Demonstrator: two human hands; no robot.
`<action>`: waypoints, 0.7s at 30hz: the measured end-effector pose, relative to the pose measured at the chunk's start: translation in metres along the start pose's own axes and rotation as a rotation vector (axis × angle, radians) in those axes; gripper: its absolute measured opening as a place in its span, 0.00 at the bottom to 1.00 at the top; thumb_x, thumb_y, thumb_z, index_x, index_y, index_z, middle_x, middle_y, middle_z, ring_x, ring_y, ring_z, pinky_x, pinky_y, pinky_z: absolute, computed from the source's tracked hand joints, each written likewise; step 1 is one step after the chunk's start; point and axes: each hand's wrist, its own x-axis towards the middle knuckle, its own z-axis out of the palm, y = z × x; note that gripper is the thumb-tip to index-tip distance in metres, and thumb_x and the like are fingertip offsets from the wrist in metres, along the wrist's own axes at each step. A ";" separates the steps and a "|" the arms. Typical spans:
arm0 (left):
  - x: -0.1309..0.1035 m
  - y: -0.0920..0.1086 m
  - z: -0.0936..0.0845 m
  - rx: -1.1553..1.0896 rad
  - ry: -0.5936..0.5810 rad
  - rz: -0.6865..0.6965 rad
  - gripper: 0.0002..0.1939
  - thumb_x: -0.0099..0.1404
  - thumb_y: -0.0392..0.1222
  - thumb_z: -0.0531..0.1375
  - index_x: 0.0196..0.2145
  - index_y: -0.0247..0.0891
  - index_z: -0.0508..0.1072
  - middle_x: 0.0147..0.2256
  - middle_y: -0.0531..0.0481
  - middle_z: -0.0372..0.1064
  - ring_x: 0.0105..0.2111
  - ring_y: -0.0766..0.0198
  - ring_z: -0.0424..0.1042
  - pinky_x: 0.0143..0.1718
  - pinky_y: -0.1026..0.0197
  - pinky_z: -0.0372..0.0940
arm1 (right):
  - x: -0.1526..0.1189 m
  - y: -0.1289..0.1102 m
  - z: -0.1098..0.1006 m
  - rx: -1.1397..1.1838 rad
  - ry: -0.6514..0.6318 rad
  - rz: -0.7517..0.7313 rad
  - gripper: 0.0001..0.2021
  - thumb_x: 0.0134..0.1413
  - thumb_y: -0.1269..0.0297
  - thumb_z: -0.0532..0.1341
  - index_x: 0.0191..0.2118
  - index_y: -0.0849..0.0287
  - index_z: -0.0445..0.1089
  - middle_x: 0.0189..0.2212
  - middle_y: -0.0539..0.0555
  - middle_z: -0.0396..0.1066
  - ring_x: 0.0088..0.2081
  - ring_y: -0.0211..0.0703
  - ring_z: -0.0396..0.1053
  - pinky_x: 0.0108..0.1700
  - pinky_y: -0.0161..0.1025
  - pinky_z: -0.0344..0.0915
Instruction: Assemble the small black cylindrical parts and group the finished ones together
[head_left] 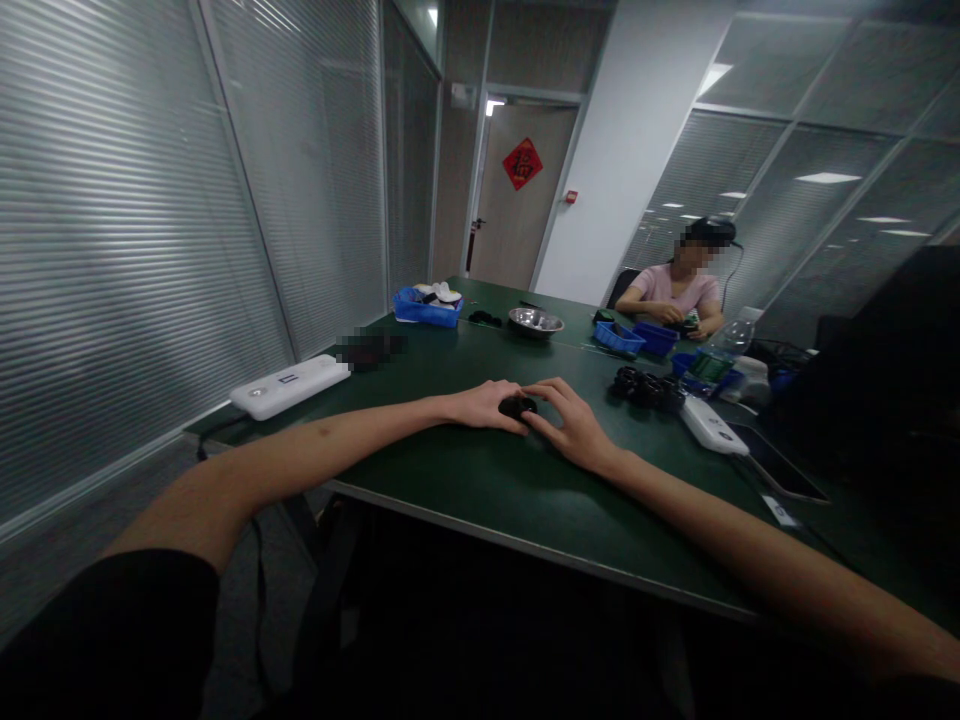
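Over the middle of the dark green table point(442, 465), a small black rounded object point(516, 407) with a glossy surface sits between both hands; its exact kind cannot be made out. My left hand point(482, 404) curves around it from the left, the thumb along its near side. From the right, my right hand point(576, 422) grips it with thumb and bent fingers, the fingertips meeting my left hand at the far side. Parts of the object are hidden behind the fingers.
Further back are a metal bowl point(535, 322), a blue basket point(429, 308) and another blue basket point(618, 338). To the right lie black round parts point(646, 388), a plastic bottle point(718, 358), a white device point(712, 426) and a phone point(776, 462). Another person point(679, 295) sits across.
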 end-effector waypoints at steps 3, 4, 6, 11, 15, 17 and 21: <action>-0.001 0.001 -0.001 -0.018 -0.010 0.025 0.32 0.63 0.60 0.66 0.56 0.36 0.70 0.55 0.42 0.69 0.55 0.49 0.68 0.57 0.51 0.59 | 0.000 0.000 0.000 -0.011 0.009 0.014 0.16 0.68 0.57 0.61 0.58 0.52 0.67 0.47 0.59 0.71 0.49 0.55 0.71 0.51 0.55 0.72; -0.001 0.001 -0.001 -0.018 -0.013 0.025 0.32 0.63 0.60 0.66 0.57 0.37 0.70 0.56 0.41 0.69 0.56 0.49 0.67 0.58 0.51 0.59 | -0.001 0.000 0.000 -0.012 0.010 0.016 0.16 0.68 0.57 0.61 0.58 0.53 0.67 0.46 0.59 0.71 0.48 0.55 0.71 0.50 0.54 0.72; -0.002 0.002 -0.001 -0.017 -0.013 0.016 0.33 0.63 0.60 0.65 0.58 0.37 0.70 0.57 0.41 0.68 0.57 0.48 0.67 0.59 0.50 0.58 | -0.001 -0.002 -0.001 -0.005 0.006 0.015 0.17 0.68 0.58 0.61 0.58 0.53 0.66 0.46 0.59 0.71 0.48 0.55 0.70 0.50 0.54 0.71; -0.001 0.002 -0.001 -0.023 -0.002 0.019 0.34 0.63 0.60 0.66 0.59 0.37 0.70 0.58 0.40 0.68 0.58 0.47 0.67 0.60 0.50 0.58 | -0.002 -0.003 -0.003 0.049 -0.018 -0.004 0.18 0.68 0.61 0.60 0.60 0.54 0.64 0.50 0.60 0.71 0.50 0.54 0.70 0.53 0.55 0.70; -0.001 0.002 -0.001 -0.031 -0.007 0.008 0.33 0.63 0.59 0.66 0.58 0.36 0.70 0.58 0.39 0.68 0.58 0.47 0.67 0.59 0.50 0.59 | -0.002 -0.002 -0.002 0.057 -0.024 -0.011 0.19 0.68 0.63 0.59 0.62 0.54 0.63 0.52 0.60 0.70 0.52 0.55 0.69 0.54 0.56 0.69; -0.001 0.002 -0.002 -0.030 -0.008 0.000 0.33 0.62 0.60 0.66 0.57 0.35 0.70 0.57 0.39 0.68 0.57 0.47 0.67 0.58 0.50 0.60 | -0.001 -0.002 -0.002 0.041 -0.017 0.007 0.20 0.67 0.61 0.60 0.62 0.53 0.63 0.52 0.60 0.70 0.53 0.56 0.68 0.55 0.57 0.69; -0.002 0.004 -0.002 -0.001 -0.011 0.001 0.32 0.62 0.61 0.66 0.54 0.35 0.71 0.52 0.41 0.70 0.53 0.49 0.69 0.55 0.51 0.61 | 0.000 0.000 -0.001 -0.005 -0.013 0.066 0.23 0.66 0.58 0.63 0.63 0.54 0.62 0.46 0.59 0.69 0.49 0.56 0.69 0.53 0.56 0.69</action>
